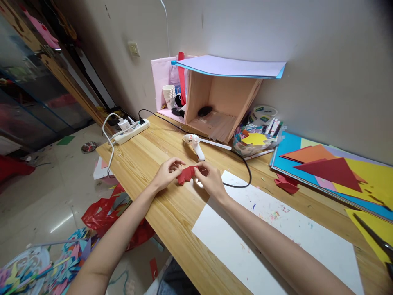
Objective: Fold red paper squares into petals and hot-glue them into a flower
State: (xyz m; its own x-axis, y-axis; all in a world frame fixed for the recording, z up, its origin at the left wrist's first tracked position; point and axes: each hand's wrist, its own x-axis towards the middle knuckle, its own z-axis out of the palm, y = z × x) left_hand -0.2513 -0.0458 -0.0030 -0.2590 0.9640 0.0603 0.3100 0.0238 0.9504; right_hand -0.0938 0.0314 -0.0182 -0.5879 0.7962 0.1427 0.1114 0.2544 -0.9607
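Between my two hands is a small piece of red paper (186, 175) with a jagged, cut edge. My left hand (168, 173) pinches its left side, and my right hand (210, 178) grips its right side between thumb and fingers. Just beyond them a white hot glue gun (196, 146) stands on the wooden table, with a white glue stick (215, 144) reaching out of it to the right. Under my right forearm lies a large white sheet of paper (245, 246) with coloured marks.
At the back stands an open cardboard box (227, 98). A clear container of markers (260, 137) sits beside it. Coloured paper sheets (337, 168), folded red paper (286, 183) and scissors (373, 233) lie right. A power strip (132, 132) rests on the left edge, and a black cord (250, 174) loops across the table.
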